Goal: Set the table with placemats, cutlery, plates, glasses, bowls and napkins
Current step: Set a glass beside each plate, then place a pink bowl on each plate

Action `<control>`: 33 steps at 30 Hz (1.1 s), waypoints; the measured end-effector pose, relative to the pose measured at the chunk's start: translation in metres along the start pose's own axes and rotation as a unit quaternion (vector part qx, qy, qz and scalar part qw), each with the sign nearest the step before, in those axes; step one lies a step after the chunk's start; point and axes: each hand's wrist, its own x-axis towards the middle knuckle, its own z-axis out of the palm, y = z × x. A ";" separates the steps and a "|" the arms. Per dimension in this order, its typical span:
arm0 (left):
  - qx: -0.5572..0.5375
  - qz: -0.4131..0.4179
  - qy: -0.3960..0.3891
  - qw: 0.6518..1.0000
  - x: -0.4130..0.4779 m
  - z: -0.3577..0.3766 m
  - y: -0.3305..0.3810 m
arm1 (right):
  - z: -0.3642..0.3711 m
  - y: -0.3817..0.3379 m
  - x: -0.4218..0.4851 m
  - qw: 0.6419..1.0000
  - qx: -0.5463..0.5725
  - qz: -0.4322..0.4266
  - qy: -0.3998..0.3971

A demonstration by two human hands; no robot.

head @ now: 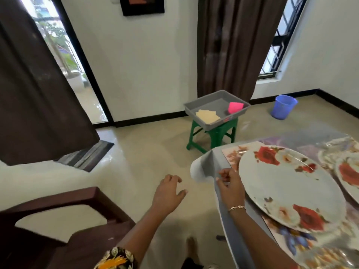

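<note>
While one floral plate (291, 191) sits on a placemat (232, 155) and a second plate (348, 171) lies beside it, napkins (207, 116) and a pink bowl (235, 107) lie in the grey tray (213, 99), well apart. No cutlery or glasses are visible. The left hand (168, 192) is relaxed and empty. The right hand (231, 186) curls at the table (215, 162) edge; what it grips, if anything, is indeterminate.

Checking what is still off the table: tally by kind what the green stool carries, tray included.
Grey tray: 1
Pink bowl: 1
Cream napkin pile: 1 (sheets too blurred to count)
Total: 3
</note>
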 end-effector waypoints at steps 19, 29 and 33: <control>-0.055 0.033 -0.049 0.997 0.316 -0.060 -0.048 | 0.135 -0.013 0.275 0.990 -0.045 0.129 -0.032; -0.097 0.075 -0.140 0.983 0.515 -0.076 -0.077 | 0.204 -0.007 0.419 0.971 -0.029 0.232 0.038; -0.099 0.113 -0.191 0.970 0.588 -0.080 -0.074 | 0.216 -0.011 0.468 0.960 0.011 0.266 0.087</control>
